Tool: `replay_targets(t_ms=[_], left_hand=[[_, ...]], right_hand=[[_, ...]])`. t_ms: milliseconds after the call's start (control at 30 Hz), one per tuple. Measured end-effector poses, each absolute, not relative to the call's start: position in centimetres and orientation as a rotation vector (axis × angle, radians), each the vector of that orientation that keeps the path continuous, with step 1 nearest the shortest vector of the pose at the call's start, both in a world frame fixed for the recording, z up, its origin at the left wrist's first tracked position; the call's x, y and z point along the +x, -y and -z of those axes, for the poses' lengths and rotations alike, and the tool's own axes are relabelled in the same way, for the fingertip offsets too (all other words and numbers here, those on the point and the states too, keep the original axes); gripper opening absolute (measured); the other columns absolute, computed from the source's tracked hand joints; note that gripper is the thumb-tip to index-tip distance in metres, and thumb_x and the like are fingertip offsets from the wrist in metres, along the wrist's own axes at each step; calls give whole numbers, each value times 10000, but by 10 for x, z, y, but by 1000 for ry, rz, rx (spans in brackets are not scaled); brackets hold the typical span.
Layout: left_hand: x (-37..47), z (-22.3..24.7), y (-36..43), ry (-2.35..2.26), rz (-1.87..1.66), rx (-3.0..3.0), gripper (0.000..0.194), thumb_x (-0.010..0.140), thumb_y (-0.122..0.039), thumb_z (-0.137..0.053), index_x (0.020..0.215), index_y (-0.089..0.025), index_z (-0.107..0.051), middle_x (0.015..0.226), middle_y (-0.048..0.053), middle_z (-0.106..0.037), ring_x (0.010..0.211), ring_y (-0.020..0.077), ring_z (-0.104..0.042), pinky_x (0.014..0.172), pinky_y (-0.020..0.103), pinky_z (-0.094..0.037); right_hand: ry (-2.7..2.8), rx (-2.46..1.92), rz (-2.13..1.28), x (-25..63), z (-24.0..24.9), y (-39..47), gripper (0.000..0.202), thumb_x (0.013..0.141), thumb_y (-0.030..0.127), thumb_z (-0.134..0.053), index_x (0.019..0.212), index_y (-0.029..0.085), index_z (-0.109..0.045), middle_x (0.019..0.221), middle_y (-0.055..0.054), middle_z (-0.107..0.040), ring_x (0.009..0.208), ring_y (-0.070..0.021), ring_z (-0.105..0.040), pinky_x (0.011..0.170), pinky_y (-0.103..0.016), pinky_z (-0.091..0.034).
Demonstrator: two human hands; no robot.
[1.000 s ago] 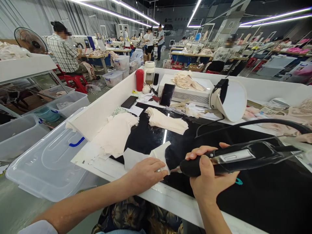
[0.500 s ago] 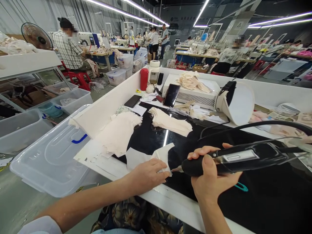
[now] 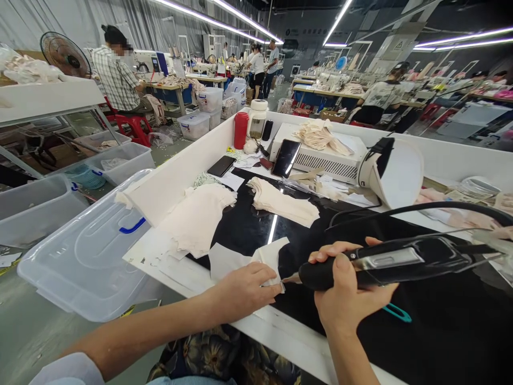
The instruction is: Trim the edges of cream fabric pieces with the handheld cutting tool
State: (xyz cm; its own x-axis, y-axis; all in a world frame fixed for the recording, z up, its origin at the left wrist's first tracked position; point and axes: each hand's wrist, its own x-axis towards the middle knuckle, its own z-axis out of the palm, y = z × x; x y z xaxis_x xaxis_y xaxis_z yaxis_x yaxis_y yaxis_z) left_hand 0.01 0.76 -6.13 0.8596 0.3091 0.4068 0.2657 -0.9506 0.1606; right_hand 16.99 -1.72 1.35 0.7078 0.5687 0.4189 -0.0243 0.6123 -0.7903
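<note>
Near the bottom centre, the left hand lies flat, pinning a pale fabric piece while the right hand, fingers wrapped around a black corded tool, touches its tip to the piece's edge; stacks of pieces lie behind.

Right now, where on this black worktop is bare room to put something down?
Bare black surface lies right of the right hand, past the teal clip, and between the folded stack and the black tool. Crowded: far end around the phones and left edge with the fabric pile.
</note>
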Motion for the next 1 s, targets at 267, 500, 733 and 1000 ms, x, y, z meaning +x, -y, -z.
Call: replay_targets(t_ms=[267, 500, 733, 1000], left_hand=[[1, 59, -9, -435, -730, 2940, 151, 1014, -164, -558, 1129, -135, -651, 1112, 106, -658, 1085, 204, -631, 1058, 366, -518], [2, 55, 13, -534, -755, 2941, 213, 1001, -182, -600, 1193, -93, -623, 1165, 139, -675, 1155, 230, -631, 1054, 362, -531], [-2, 47, 24, -505, -664, 2978, 369, 976, -314, -686, 1241, -71, -600, 1212, 118, -677, 1186, 231, -625, 1133, 352, -481], [-9, 38, -6, -472, -600, 2928, 244, 1019, -267, -606, 1223, -136, -633, 1190, 123, -670, 1144, 238, -644, 1033, 386, -553]], right_hand=[[714, -823, -366, 169, -14, 7, 476, 761, 223, -821, 1142, 262, -538, 751, 74, -657, 552, -116, -587, 540, -295, -553], [728, -850, -401, 167, -8, 14, 487, 784, 198, -813, 1176, 282, -535, 787, 69, -667, 607, -121, -608, 578, -303, -562], [758, -851, -409, 167, -9, 27, 448, 797, 202, -801, 1160, 279, -550, 785, 62, -655, 597, -125, -611, 579, -318, -559], [787, -875, -394, 167, -2, 27, 461, 825, 193, -780, 1199, 277, -522, 805, 60, -664, 611, -130, -631, 620, -332, -567]])
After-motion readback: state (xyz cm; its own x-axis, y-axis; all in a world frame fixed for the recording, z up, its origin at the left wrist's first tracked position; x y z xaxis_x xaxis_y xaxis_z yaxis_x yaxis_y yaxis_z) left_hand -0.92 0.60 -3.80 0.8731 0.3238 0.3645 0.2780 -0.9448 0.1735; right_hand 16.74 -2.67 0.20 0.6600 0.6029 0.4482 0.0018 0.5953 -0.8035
